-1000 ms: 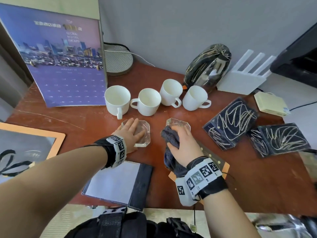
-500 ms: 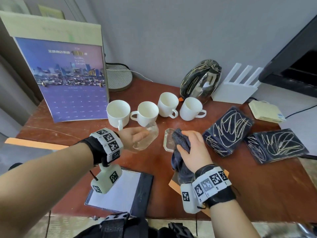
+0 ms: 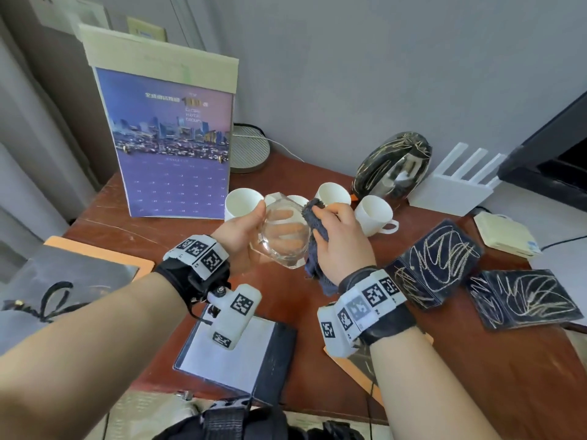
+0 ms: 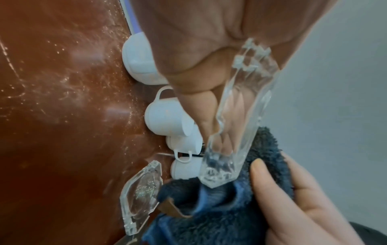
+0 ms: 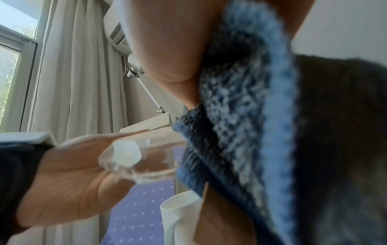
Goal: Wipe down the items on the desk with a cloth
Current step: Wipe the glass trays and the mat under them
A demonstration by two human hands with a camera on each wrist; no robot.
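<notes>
4 white cups [image 4: 167, 121], 2 glass dishes [image 4: 140, 197], 1 cloth [image 3: 314, 230], 2 dark mats [image 3: 438, 258].

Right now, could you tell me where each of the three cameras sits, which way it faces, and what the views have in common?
Head: worn on the head, looking forward and down at the desk; both forearms show, the left hand holding the glass dish, the right hand gripping the cloth.
Left wrist: looks along the left palm toward the white cups and a second glass dish lying on the desk.
Right wrist: looks upward, past the cloth, at curtains; the left palm shows.
Shared: all three show the held dish and the cloth.
</notes>
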